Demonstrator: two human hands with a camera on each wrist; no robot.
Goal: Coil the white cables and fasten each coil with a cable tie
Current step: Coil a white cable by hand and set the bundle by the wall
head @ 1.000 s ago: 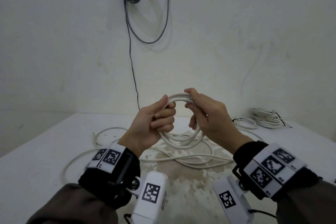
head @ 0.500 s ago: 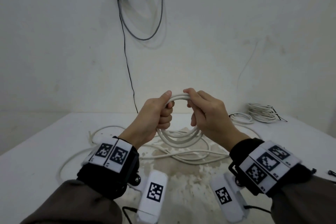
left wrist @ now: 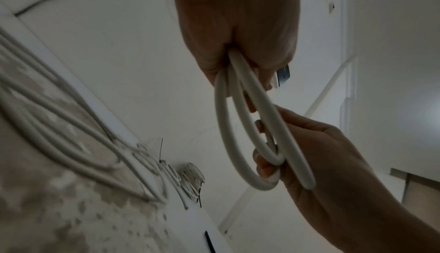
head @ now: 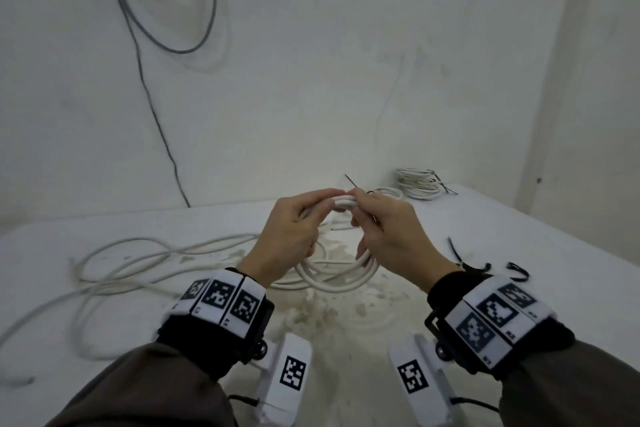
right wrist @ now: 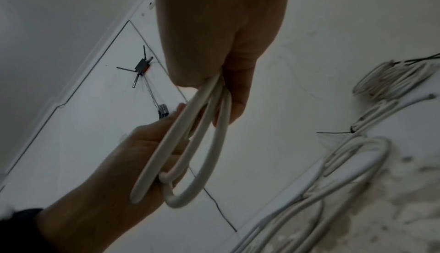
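Both hands hold a small coil of white cable [head: 341,282] up above the white table [head: 519,236]. My left hand [head: 311,215] grips the coil's top left, with its fingers curled round the strands. At the top right my right hand [head: 363,215] grips it too, and the fingertips of both hands nearly meet. In the left wrist view the coil [left wrist: 240,125] hangs from the left hand [left wrist: 238,31] into the right hand's fingers [left wrist: 269,172]. The right wrist view shows the loops [right wrist: 202,144] between both hands. The cable's loose tail [head: 138,253] sprawls across the table to the left.
Two tied white coils [head: 419,184] lie at the back right by the wall. Loose black cable ties [head: 457,253] lie on the table to the right of my right wrist. A grey cable [head: 166,28] hangs on the wall. The tabletop under the hands is stained.
Both hands have slid together along the top of the coil until their fingertips almost touch. The head view has tilted down and shows more of the table.
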